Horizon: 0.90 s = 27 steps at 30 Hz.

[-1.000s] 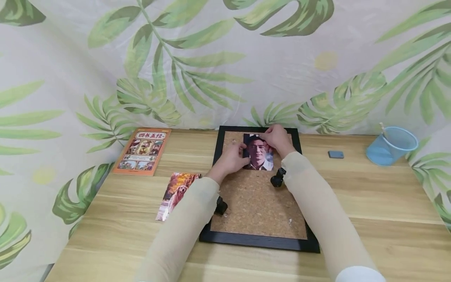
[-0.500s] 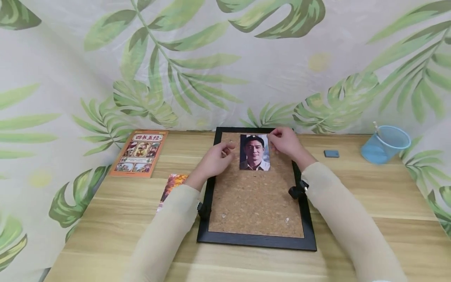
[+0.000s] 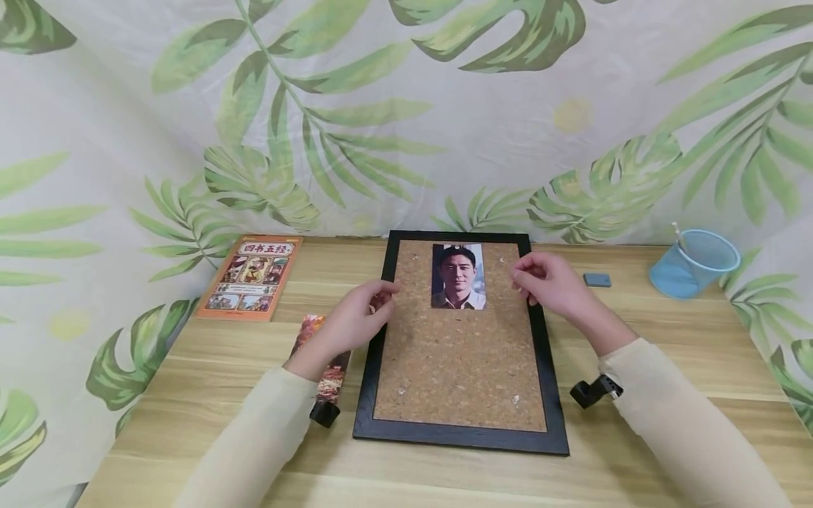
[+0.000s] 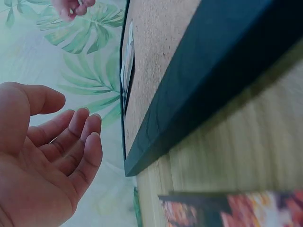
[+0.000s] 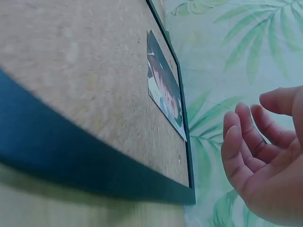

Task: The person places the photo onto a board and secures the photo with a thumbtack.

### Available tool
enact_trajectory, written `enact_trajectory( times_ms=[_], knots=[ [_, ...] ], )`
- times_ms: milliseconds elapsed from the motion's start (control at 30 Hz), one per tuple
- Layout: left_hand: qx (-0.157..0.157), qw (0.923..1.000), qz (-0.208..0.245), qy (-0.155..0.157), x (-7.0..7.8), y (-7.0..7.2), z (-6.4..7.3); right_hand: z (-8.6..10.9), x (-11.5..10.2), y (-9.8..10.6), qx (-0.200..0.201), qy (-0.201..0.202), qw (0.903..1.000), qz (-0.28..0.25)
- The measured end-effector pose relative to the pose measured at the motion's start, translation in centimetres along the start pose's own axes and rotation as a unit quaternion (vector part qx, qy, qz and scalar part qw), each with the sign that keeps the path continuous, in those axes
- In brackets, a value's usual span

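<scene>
A portrait photo (image 3: 458,279) lies upright near the top of a cork board (image 3: 457,367) with a black frame (image 3: 460,439). A small pale spot, perhaps a pin, shows at the photo's top edge. My left hand (image 3: 352,317) hovers over the board's left edge, its fingers loosely bent and holding nothing, as the left wrist view (image 4: 52,151) confirms. Off the upper right edge hangs my right hand (image 3: 555,289), also with loosely curled fingers and nothing in them. Beneath the left wrist lies a second photo (image 3: 333,377) with autumn colours, mostly covered by the hand and forearm.
An orange book (image 3: 250,277) lies at the back left of the wooden table (image 3: 667,360). To the right are a small blue-grey block (image 3: 597,280) and a blue mesh cup (image 3: 692,264) with a thin stick in it. A leaf-patterned curtain (image 3: 368,120) stands behind.
Both hands have let go of the portrait photo and drawn apart, the left one leftward and the right one rightward, both towards me. The photo stays on the board.
</scene>
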<state>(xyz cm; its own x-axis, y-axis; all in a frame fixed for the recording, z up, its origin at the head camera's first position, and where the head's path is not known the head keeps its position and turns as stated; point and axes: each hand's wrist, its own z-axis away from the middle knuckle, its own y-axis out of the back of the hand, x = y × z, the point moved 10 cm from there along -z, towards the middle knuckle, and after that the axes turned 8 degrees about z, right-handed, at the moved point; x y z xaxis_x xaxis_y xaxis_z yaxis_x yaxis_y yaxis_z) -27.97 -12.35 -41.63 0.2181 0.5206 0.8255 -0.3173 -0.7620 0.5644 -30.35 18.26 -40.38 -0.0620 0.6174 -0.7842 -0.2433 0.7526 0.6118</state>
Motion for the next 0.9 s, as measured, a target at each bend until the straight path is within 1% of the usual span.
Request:
enact_trajectory(
  times_ms=[133, 300, 433, 567, 733, 800, 900],
  knots=[
    [0.011, 0.9999, -0.001, 0.005, -0.6, 0.8, 1.7, 1.7, 0.7, -0.1, -0.015, 0.008, 0.9999, 0.001],
    [0.028, 0.9992, -0.029, 0.007, -1.2, 1.8, 3.8, 4.0, 2.6, -0.1, -0.030, 0.008, 0.9995, 0.005],
    [0.046, 0.9971, -0.060, 0.009, -2.0, 2.9, 5.4, 5.9, 4.3, 0.3, -0.028, 0.013, 0.9992, 0.024],
    [0.066, 0.9924, -0.097, 0.037, -3.5, 4.5, 6.9, 7.7, 6.1, 0.7, -0.024, 0.011, 0.9985, 0.048],
    [0.082, 0.9818, -0.149, 0.085, -5.8, 6.4, 8.7, 9.7, 8.3, 0.6, -0.030, 0.000, 0.9964, 0.079],
    [0.080, 0.9763, -0.169, 0.110, -6.8, 6.8, 9.3, 10.4, 9.1, 0.3, -0.044, -0.008, 0.9963, 0.074],
    [0.063, 0.9671, -0.197, 0.147, -8.1, 6.9, 10.1, 11.2, 10.1, -0.6, -0.077, -0.021, 0.9956, 0.048]
  ],
)
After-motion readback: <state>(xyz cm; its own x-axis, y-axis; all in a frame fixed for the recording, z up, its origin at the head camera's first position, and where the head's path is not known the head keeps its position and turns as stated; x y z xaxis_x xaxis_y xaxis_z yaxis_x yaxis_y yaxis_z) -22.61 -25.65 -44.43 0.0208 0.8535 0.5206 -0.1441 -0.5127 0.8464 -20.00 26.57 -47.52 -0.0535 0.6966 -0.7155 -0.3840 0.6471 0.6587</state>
